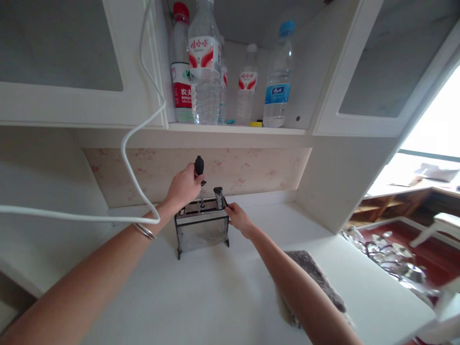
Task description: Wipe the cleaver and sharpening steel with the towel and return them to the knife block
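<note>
A black tool point(199, 167) is gripped by the closed fingers of the left hand point(184, 186), its tip just below them in the toaster point(201, 229). The toaster's right edge is pinched by the right hand point(237, 218).

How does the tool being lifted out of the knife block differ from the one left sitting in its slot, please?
The black-handled tool is raised above the knife block, gripped by the left hand; the other tool sits low in its slot, untouched. The raised one shows a rounded, bulbous handle and part of its shaft; the seated one shows only a squarer, greyish top. Both stand upright over the same block, which the right hand steadies.
</note>
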A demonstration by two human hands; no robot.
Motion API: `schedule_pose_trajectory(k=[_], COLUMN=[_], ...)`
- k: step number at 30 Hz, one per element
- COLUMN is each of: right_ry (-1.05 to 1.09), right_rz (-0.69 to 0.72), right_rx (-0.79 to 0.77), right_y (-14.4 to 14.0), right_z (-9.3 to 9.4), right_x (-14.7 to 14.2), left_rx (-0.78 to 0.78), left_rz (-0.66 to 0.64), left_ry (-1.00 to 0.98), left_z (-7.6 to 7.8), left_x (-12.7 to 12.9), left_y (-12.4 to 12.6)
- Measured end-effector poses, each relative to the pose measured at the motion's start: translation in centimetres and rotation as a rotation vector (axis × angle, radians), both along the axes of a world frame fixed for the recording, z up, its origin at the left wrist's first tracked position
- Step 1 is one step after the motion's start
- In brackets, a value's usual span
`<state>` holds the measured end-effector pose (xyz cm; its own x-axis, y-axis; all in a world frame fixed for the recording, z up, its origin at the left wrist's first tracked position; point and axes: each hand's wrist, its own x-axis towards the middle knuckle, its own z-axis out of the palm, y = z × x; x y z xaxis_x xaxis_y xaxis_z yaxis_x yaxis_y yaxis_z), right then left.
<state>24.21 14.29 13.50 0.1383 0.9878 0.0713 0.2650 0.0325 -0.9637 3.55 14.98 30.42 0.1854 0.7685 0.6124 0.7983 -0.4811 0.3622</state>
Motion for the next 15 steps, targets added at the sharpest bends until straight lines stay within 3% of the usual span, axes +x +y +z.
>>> schedule_pose_trajectory(k=[10, 15], right_ry=[-0.007, -0.020], right_rz=[-0.002, -0.002], right_rx=[-0.003, 0.015], right_y=[0.1, 0.0], right_z=[-0.2, -0.3], right_x=[0.2, 0.2], left_rx=[0.100, 0.147], left_rz=[-0.026, -0.132], left_ry=[-0.149, -0.226], left_z=[3.5, 3.8], left_x=[-1.3, -2.2], left_y=[0.7, -2.0])
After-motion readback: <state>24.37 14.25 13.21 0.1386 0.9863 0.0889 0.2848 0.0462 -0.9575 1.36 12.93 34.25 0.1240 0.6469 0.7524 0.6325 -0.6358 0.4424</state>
